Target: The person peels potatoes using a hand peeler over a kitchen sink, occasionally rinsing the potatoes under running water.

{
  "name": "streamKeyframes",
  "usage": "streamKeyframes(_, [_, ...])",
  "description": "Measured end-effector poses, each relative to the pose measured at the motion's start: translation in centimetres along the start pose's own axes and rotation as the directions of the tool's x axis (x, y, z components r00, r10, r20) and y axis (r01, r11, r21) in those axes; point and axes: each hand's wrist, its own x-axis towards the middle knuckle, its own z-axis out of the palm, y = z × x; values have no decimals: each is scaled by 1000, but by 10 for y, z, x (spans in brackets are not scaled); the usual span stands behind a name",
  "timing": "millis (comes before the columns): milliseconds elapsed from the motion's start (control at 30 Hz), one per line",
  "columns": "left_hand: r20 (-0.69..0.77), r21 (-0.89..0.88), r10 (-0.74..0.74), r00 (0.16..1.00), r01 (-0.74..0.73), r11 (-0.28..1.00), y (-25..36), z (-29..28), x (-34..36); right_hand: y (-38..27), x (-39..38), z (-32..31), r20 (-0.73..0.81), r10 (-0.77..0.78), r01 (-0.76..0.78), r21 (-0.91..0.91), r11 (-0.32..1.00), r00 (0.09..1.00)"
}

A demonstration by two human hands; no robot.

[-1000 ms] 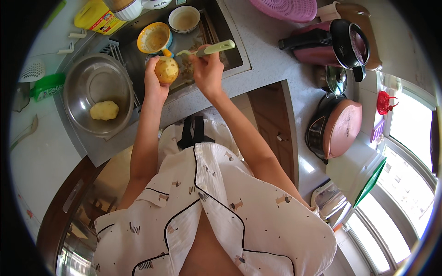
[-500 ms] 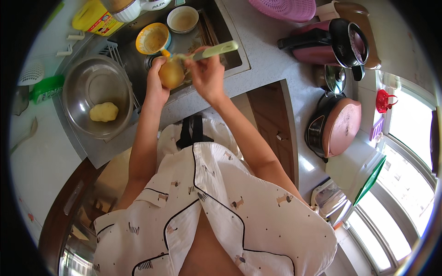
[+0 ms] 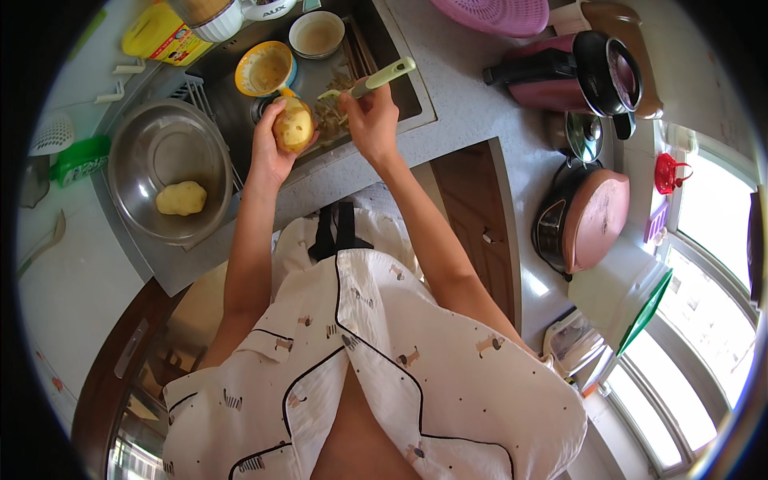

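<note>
Over the near side of the sink, my left hand (image 3: pixel 270 144) is closed round a potato (image 3: pixel 294 126), whose surface is mostly peeled with a few brown spots. My right hand (image 3: pixel 373 122) grips a peeler (image 3: pixel 386 77) with a pale green handle; its head points left, a little apart from the potato. Behind the peeler's head, peelings (image 3: pixel 330 112) lie on the sink bottom. To the left, a second, peeled potato (image 3: pixel 181 198) rests in a large steel bowl (image 3: pixel 130 152).
The sink (image 3: pixel 410 104) also holds a yellow-rimmed bowl (image 3: pixel 244 74) and a white bowl (image 3: pixel 317 54). On the right counter stand a dark red kettle (image 3: pixel 552 80), a pan with a pink lid (image 3: pixel 596 220) and a pink basket (image 3: pixel 500 18). A yellow bottle (image 3: pixel 152 34) stands far left.
The peeler has moved right, away from the potato, with my right hand. The potato has been turned in my left hand, showing its spotted side. More of the peelings in the sink now show.
</note>
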Motion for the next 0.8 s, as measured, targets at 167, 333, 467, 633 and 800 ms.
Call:
streamKeyframes(167, [-176,307,378,909,-314,898,-20,-19,18,-36,-19,12,305,-64,25,131,991,950])
streamKeyframes(333, [-204,387,400,893,-302,871,-17,-3,13,-11,0,15,66,-111,121,-173,977,992])
streamKeyframes(467, [-168,246,277,946,-231,941,-9,-6,12,-2,13,8,-41,-51,46,-118,992,998])
streamKeyframes(633, [-43,61,63,997,-60,996,-8,-10,3,-33,-19,8,141,-100,90,72,993,985])
streamKeyframes(800, [-12,54,-30,999,30,998,-11,3,-3,-35,-34,9,226,-240,254,-32,967,944])
